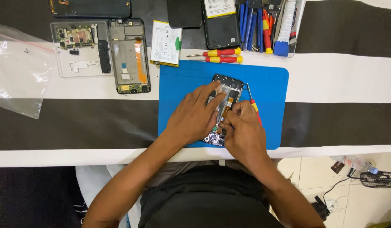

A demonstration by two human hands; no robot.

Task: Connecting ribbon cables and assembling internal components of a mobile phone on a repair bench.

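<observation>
An opened phone frame (229, 85) lies on a blue work mat (269, 84), its inner parts and an orange flex strip showing. My left hand (194, 114) rests on the phone's left side, fingers spread over it. My right hand (243, 131) pinches at the flex strip near the phone's middle and holds a red and yellow screwdriver (253, 104) that lies along the phone's right edge. The phone's lower half is hidden under both hands.
Left of the mat lie another open phone frame (128, 55), a white tray with a circuit board (79, 48) and a clear plastic bag (16, 69). A battery (166, 43), two screwdrivers (218, 55), dark phones and a tool tray (267, 25) sit behind.
</observation>
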